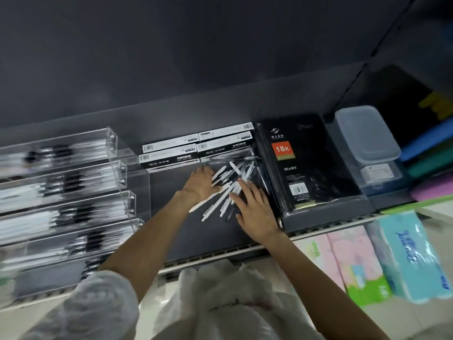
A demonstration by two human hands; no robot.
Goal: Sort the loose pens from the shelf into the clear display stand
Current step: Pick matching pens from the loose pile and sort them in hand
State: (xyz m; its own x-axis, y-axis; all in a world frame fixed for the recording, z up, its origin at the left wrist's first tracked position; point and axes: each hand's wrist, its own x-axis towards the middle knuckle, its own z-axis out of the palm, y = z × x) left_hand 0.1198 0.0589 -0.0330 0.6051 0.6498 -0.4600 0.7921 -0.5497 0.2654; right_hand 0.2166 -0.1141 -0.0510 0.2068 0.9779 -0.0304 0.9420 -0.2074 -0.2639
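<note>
Dark shelf carries, at left, the clear display stand, its tiers already holding many pens. Centre: loose pens lie scattered, none lifted. Left hand and right hand rest flat on the pile, fingers extended, gripping nothing. Sorting remains. Boxes behind: print illegible. Notebook reads "18K", "DIARY".

In front of me stands a dark grey metal shelving unit, its flat back panel rising high and dimly lit. A pale slotted price rail runs along the shelf's front edge. A black vertical upright strip divides my bay from the next bay to my right. Below the shelf edge I see pale glossy floor, brighter than the shadowed shelving above.
</note>
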